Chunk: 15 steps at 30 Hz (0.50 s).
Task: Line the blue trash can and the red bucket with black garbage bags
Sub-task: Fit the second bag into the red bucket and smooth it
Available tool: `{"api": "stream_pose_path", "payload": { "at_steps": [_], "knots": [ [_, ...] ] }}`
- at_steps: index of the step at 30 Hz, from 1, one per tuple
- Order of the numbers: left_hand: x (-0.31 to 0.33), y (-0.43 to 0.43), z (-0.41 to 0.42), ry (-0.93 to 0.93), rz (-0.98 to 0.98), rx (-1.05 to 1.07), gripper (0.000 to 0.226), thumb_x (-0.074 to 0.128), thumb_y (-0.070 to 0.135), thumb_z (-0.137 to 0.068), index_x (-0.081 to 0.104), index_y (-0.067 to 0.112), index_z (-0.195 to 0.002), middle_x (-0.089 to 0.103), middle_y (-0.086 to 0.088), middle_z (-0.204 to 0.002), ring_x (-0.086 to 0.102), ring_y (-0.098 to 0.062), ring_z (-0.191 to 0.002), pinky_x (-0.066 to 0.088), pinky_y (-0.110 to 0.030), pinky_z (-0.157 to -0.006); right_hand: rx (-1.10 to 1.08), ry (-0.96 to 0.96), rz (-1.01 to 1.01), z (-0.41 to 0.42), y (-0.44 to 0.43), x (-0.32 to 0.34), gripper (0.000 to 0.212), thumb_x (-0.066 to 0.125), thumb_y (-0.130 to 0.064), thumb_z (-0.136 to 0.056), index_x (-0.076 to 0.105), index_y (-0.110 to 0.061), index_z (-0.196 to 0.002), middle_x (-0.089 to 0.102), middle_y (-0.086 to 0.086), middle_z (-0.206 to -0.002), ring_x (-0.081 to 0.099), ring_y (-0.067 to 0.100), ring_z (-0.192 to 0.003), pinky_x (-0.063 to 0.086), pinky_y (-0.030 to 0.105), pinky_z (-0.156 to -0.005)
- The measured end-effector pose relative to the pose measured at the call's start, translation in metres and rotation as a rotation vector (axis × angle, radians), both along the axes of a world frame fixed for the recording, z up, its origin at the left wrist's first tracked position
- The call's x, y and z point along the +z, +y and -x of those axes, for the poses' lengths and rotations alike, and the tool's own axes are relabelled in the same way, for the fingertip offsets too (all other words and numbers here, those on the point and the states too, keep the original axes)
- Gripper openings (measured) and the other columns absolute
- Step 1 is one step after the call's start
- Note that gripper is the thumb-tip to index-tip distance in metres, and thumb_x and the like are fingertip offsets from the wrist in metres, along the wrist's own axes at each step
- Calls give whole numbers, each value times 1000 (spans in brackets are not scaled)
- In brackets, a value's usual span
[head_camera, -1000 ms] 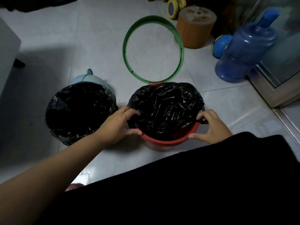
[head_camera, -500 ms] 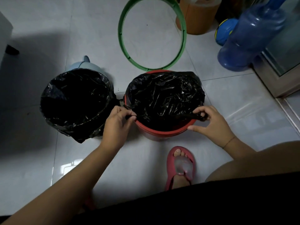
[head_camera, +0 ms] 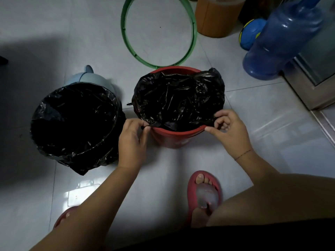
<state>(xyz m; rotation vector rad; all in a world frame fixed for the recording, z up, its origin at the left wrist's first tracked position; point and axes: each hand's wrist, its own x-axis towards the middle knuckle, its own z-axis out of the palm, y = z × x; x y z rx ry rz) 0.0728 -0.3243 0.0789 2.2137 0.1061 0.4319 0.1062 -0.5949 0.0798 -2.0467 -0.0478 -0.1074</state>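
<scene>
The red bucket (head_camera: 178,137) stands on the tiled floor in the middle, with a crumpled black garbage bag (head_camera: 179,100) inside it. The bag's edge lies over the left and right rim, while the near and far red rim show bare. My left hand (head_camera: 133,140) pinches the bag's near-left edge at the rim. My right hand (head_camera: 229,130) pinches its near-right edge. To the left stands the pale blue trash can (head_camera: 87,77), its mouth covered by a second black bag (head_camera: 76,122) folded down over its rim.
A green plastic ring (head_camera: 193,38) lies on the floor behind the bucket. Farther right are an orange stool (head_camera: 215,20), a blue ball (head_camera: 251,32) and a big blue water jug (head_camera: 282,38) by a door frame. My feet in red sandals (head_camera: 204,194) are close in front.
The view has tipped down and closer. Both hands have drawn the bag's near edge toward me along the bucket rim, and the far red rim now shows.
</scene>
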Motion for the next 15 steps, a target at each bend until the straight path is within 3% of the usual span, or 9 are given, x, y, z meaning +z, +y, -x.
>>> {"api": "stream_pose_path", "payload": {
  "at_steps": [3, 7, 12, 15],
  "knots": [
    [-4, 4, 2, 3, -33, -49, 5, 64, 3, -86, 63, 8, -87, 54, 2, -92, 48, 0, -82, 34, -3, -77, -15, 32, -36, -2, 3, -5, 39, 80, -16, -71, 48, -33, -82, 56, -6, -66, 54, 9, -65, 49, 22, -71],
    [-4, 11, -1, -8, -94, -114, 3, 64, 3, -85, 64, 5, -88, 50, 4, -95, 48, -2, -83, 39, -9, -78, 43, 80, -45, -8, -5, -8, 32, 80, -14, -71, 55, -33, -78, 57, -12, -59, 52, 3, -59, 47, 14, -66],
    [2, 18, -4, -51, -330, -165, 10, 72, 0, -77, 67, -2, -85, 59, -18, -102, 57, -35, -94, 46, -36, -83, 101, 137, 32, -19, -20, -4, 31, 80, -17, -71, 55, -30, -83, 57, -8, -57, 50, 6, -57, 46, 15, -66],
    [3, 18, -2, -64, -444, -211, 12, 77, -1, -72, 70, -1, -81, 60, -26, -112, 56, -47, -104, 46, -52, -93, 161, 173, 49, -23, -23, -1, 34, 82, -18, -68, 53, -28, -83, 58, -10, -54, 48, 3, -54, 44, 10, -64]
  ]
}}
